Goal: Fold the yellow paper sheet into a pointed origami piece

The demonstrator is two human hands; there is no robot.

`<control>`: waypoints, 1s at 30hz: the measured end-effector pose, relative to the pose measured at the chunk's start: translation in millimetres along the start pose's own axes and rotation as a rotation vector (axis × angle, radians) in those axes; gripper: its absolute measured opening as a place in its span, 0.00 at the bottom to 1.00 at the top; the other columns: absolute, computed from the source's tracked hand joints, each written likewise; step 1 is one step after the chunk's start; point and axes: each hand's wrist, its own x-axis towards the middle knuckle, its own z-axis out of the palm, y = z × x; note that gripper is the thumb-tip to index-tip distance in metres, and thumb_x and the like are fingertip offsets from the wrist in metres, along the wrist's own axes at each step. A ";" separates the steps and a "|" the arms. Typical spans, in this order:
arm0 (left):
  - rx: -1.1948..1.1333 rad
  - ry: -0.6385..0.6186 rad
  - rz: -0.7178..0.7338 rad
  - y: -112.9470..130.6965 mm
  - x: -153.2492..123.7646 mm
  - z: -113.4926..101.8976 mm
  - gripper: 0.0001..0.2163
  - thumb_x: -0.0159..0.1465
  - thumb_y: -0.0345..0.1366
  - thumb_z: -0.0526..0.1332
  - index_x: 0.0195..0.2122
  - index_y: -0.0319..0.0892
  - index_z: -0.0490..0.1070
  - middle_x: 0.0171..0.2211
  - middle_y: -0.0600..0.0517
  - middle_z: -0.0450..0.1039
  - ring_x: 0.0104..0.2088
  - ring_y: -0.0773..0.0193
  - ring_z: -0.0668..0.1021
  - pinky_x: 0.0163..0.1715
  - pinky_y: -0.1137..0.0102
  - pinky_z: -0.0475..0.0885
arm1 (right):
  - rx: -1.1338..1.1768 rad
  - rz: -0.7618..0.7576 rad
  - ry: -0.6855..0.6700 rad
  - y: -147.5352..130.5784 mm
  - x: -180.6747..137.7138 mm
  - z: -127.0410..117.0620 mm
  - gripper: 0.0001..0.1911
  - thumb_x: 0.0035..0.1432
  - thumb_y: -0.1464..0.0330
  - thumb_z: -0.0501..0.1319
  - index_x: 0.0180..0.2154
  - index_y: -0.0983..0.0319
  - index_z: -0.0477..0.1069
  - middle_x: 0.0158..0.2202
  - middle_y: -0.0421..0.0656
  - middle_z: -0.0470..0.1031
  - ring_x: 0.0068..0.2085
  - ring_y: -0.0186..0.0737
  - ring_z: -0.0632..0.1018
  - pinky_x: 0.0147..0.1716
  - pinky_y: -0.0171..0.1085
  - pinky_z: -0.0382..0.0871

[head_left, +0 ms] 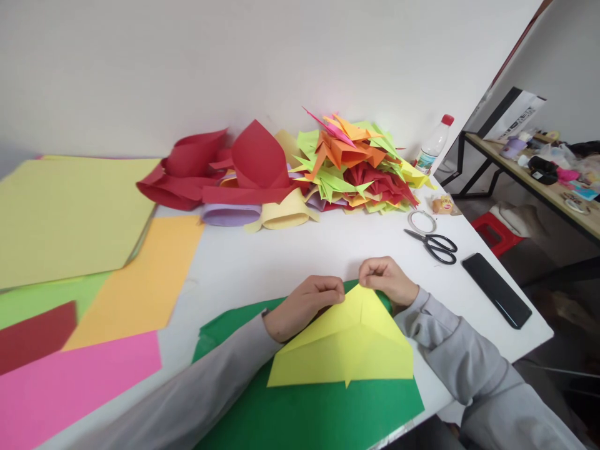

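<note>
Over green paper (309, 412) on the worktop (262, 265) is creased yellow paper (344, 353), the grip of the right hand (387, 279) pinching its top, the left hand (309, 305) closed on its upper-left edge. Folding seems in hand; the next move probably calls for aligned edges. Scissors (426, 240) and a phone (497, 290) lie rightward; paper shapes (365, 178) pile by the wall (140, 75).

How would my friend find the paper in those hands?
Find the white table, then the big green paper at its front edge. Over it, the left hand and right hand hold a bright yellow paper. Unlike the flat sheets on the left, it's creased, with a tiny point sticking out below.
</note>
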 end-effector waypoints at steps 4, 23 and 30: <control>0.030 -0.015 0.016 0.4 -0.4 -2.2 0.12 0.52 0.43 0.58 0.19 0.42 0.62 0.17 0.60 0.52 0.21 0.70 0.56 0.23 0.71 0.50 | 0.014 0.018 0.052 -2.4 -0.1 -6.1 0.11 0.43 0.64 0.67 0.22 0.64 0.70 0.16 0.34 0.66 0.19 0.28 0.63 0.20 0.30 0.55; 0.067 0.041 0.039 -4.3 -0.6 -29.2 0.12 0.52 0.43 0.60 0.20 0.40 0.65 0.18 0.59 0.57 0.20 0.71 0.60 0.21 0.73 0.53 | 0.255 -0.046 0.315 -3.5 3.3 -37.0 0.07 0.35 0.68 0.67 0.17 0.62 0.69 0.15 0.36 0.70 0.18 0.30 0.66 0.19 0.31 0.58; 0.060 -0.032 0.076 -9.9 1.0 -40.5 0.11 0.53 0.42 0.60 0.20 0.41 0.66 0.14 0.58 0.60 0.18 0.71 0.62 0.19 0.74 0.54 | 0.287 -0.075 0.339 -3.2 3.9 -47.2 0.08 0.35 0.68 0.66 0.17 0.61 0.67 0.16 0.37 0.70 0.18 0.32 0.67 0.20 0.32 0.59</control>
